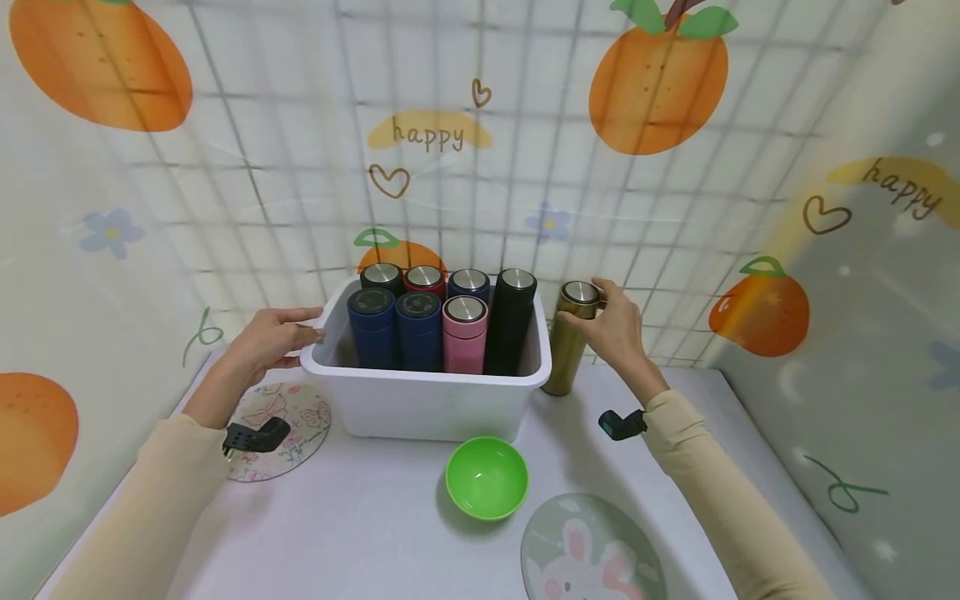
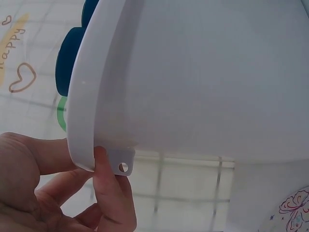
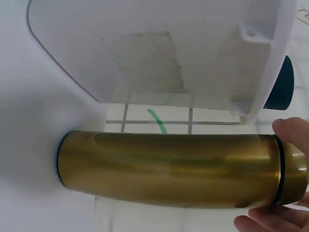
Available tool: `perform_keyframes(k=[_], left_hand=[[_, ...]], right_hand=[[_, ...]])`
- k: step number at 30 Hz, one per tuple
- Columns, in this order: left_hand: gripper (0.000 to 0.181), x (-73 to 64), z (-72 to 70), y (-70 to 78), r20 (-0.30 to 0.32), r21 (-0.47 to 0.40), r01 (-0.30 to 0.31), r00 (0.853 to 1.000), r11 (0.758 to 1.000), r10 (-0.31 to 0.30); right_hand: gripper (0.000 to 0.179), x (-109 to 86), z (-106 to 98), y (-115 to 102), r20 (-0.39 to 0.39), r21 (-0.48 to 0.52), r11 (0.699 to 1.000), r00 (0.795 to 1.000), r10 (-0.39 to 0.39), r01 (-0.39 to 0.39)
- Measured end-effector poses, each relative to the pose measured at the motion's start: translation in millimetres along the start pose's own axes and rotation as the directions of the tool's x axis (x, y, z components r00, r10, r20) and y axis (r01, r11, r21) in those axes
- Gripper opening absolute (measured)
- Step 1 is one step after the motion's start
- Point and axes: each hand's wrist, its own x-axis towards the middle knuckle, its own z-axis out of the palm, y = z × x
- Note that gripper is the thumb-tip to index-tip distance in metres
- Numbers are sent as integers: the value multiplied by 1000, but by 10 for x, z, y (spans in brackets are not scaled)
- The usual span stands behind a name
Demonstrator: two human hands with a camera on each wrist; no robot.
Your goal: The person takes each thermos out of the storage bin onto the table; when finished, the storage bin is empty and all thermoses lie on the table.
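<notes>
Seven bottles (image 1: 464, 337) stand upright in the white tub (image 1: 427, 410) in front of you. The gold bottle (image 1: 567, 354) is outside the tub, standing on the table (image 1: 360, 533) near its right end. Your right hand (image 1: 615, 325) is partly closed, with thumb and fingers curled round this bottle at its cap. Your left hand (image 1: 281, 333) is nearly closed at the tub's left end.

Refer to the left wrist view for the left grip: your fingers pinch the rim (image 2: 87, 87) beside a tab (image 2: 128, 157) with a round hole, a detail that the head view does not show.

Refer to the right wrist view for the full length of the gold bottle and the gap between it and the tub. Only this view shows the rectangular patch (image 3: 149, 60) on the tub's end wall. It cuts off part of your right hand.

Only the head view shows the green bowl (image 1: 487, 479), in front of the tub, and the rabbit mat (image 1: 577, 567), nearer you and to the right.
</notes>
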Motion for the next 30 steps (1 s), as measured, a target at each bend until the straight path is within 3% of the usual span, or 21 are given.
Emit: perform_keyframes(k=[8, 21, 26, 30], left_hand=[[61, 3, 0, -3, -8, -1, -21, 1000, 1000, 21], [63, 30, 36, 40, 12, 5, -23, 1000, 1000, 23], [63, 9, 10, -10, 15, 24, -22, 1000, 999, 22], [63, -1, 3, -28, 23, 30, -29, 999, 999, 29]], right_hand=[[82, 22, -88, -82, 1, -15, 1000, 1000, -2, 2], [77, 53, -264, -421, -85, 3, 990, 987, -138, 138], [75, 67, -216, -602, -63, 26, 980, 979, -196, 198], [73, 84, -171, -674, -44, 44, 980, 980, -192, 194]])
